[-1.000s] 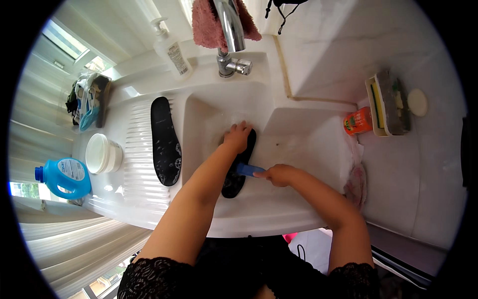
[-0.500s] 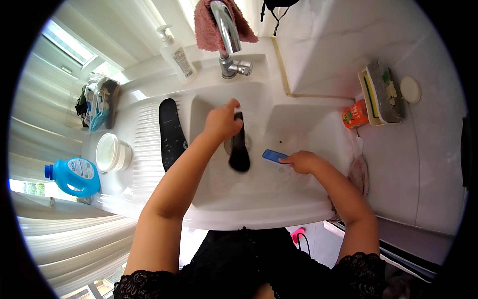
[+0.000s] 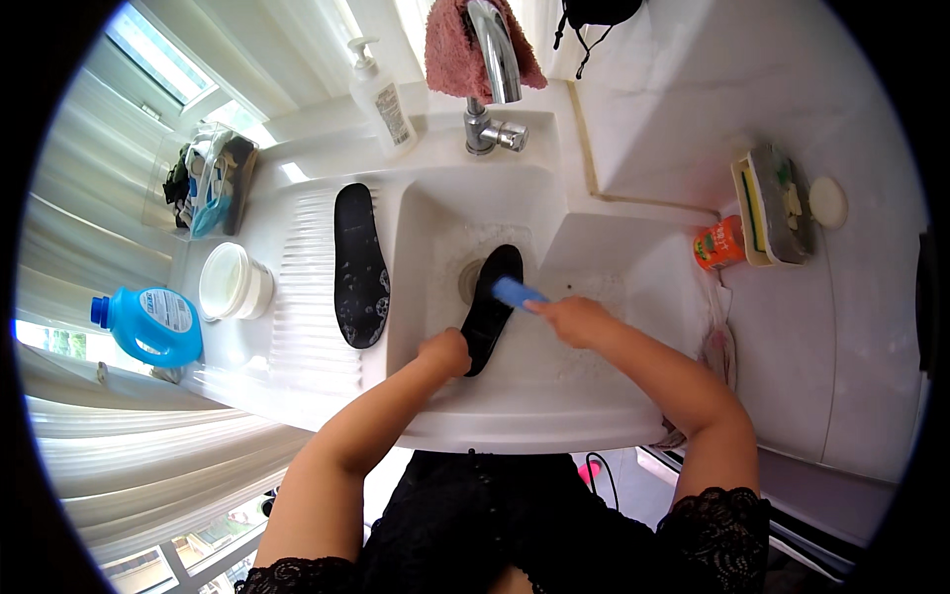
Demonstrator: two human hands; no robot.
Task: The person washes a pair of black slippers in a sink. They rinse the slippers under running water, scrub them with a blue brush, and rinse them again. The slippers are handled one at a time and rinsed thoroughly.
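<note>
Black, long, foot-shaped shoe insole (image 3: 485, 332) lies at a slant on the floor of the white, glossy sink basin (image 3: 421, 233), its near end toward the basin's front edge and its far end beside the round metal drain (image 3: 470, 281). The bare left hand (image 3: 447, 351) has its grip closed on the left side of the near end, though the fingertips are hidden. The right hand (image 3: 576, 322) has its grip clamped on the blue, oblong brush (image 3: 517, 294), whose head rests over the insole's far half; its underside is out of sight.

Judging by its thin, flat look, the insole should be light and bendy rather than stiff, not fragile, but slick where wet, and apt to slide or swivel on the smooth basin floor. The near end seems a sound place to hold, thumb on top and fingers beneath the rim; a pinch at one edge alone could let the far half curl or skid under pressure.

A second black insole (image 3: 358, 267), marked with pale patches near its lower end, lies on the ribbed white counter (image 3: 307, 272), along the basin's left edge
</note>
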